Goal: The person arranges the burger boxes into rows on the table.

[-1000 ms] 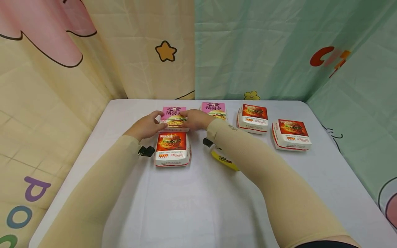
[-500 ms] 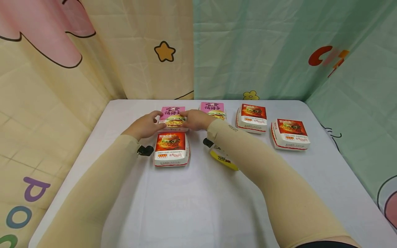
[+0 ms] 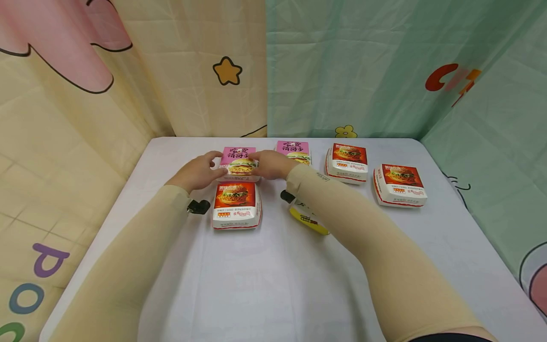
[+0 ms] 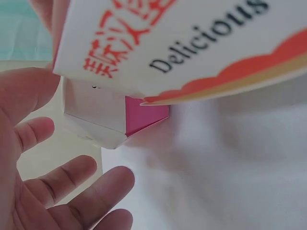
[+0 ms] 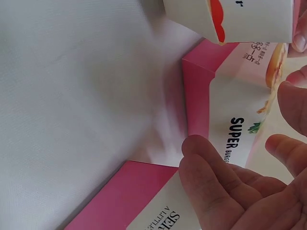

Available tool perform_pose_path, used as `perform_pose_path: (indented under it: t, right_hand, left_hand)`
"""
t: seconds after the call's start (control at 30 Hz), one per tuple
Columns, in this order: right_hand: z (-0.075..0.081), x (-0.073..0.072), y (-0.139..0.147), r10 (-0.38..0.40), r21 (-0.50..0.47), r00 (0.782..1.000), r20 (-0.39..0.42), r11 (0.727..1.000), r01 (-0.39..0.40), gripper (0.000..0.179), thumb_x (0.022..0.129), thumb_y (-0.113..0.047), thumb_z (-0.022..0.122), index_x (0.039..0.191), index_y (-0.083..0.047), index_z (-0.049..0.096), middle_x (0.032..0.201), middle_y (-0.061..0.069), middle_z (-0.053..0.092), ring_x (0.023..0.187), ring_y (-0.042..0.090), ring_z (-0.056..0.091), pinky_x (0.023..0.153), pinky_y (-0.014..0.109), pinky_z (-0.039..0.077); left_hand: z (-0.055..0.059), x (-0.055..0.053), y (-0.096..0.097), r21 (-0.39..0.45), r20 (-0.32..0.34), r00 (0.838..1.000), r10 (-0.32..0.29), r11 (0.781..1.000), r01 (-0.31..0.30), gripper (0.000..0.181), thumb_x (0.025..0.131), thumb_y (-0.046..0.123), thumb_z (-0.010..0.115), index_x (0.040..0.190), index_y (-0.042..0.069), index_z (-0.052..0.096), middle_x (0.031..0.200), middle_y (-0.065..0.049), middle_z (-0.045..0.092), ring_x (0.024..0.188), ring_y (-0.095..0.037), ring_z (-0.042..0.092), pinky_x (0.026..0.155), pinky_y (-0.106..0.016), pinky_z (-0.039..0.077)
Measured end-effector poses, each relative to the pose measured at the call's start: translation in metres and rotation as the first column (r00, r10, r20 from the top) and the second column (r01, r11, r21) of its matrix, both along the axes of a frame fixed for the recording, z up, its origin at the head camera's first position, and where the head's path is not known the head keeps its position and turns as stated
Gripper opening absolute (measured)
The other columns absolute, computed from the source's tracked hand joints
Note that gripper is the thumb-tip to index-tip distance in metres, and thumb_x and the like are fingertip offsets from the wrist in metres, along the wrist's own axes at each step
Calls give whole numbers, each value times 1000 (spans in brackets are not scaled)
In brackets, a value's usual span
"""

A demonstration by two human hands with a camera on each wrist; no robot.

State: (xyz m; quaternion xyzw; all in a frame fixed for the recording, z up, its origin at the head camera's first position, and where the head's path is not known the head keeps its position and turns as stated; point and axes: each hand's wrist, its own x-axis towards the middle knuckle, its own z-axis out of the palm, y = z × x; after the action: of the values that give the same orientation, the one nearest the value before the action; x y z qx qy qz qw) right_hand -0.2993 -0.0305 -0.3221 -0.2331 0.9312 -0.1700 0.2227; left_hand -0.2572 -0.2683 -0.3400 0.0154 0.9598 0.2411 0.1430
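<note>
Behind the right sleeve lies a part-hidden yellow package, left hand and right hand loosely spread beside a pink box, its "SUPER" lettering readable only in the right wrist view.

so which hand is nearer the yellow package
Right. The right hand is beyond the yellow package and slightly left, at a pink box's right side; the left hand is farther off, at that box's left side.

Right hand up close — fingers extended, by the pink-and-white SUPER BURGER carton!
Another pink-and-white carton at the bottom, a red-trimmed white carton up top — white cloth fills the left.
</note>
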Motion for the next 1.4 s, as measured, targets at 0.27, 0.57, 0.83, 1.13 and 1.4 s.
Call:
perform_pose_path:
  t: [0.27,0.57,0.83,1.13,1.4]
  right_hand:
    - [11,3,7,-12,-36,1000,-14,999,12,68,105,-33,65,166,-27,36,168,5,42,152,26,43,128,47,33]
    - [38,3,33,-31,-56,999,-39,998,29,66,107,-38,61,166,-24,35,166,10,45,151,28,46,125,48,38]
    - [57,-3,69,-118,-91,990,-80,990,110,56,109,-39,54,162,-23,42,162,10,50,144,30,53,119,50,45]
    - [49,-12,97,-183,-46,978,-97,983,179,61,108,-36,59,163,-19,40,168,9,41,156,33,37,127,54,33]
    - [35,-12,105,-237,45,971,-23,970,238,69,107,-38,61,168,-27,30,171,10,35,157,35,34,125,56,35]
  left_hand:
    - [7,1,2,-13,-75,997,22,1000,-23,73,104,49,59,164,18,33,159,-25,47,144,-47,47,117,-68,39]
    - [25,2,17,43,-181,981,70,997,-63,73,104,45,61,165,16,32,161,-22,43,147,-45,44,119,-66,39]
    - [47,4,39,116,-194,979,57,993,-35,78,103,50,61,167,20,28,169,-14,36,154,-41,37,123,-65,34]
    - [60,-2,74,121,-153,988,-8,992,27,82,103,52,61,169,20,24,174,-10,28,158,-36,33,128,-60,29]
    - [53,-9,103,135,-82,994,-70,988,81,83,102,55,62,169,26,23,174,-5,28,157,-34,35,127,-60,31]
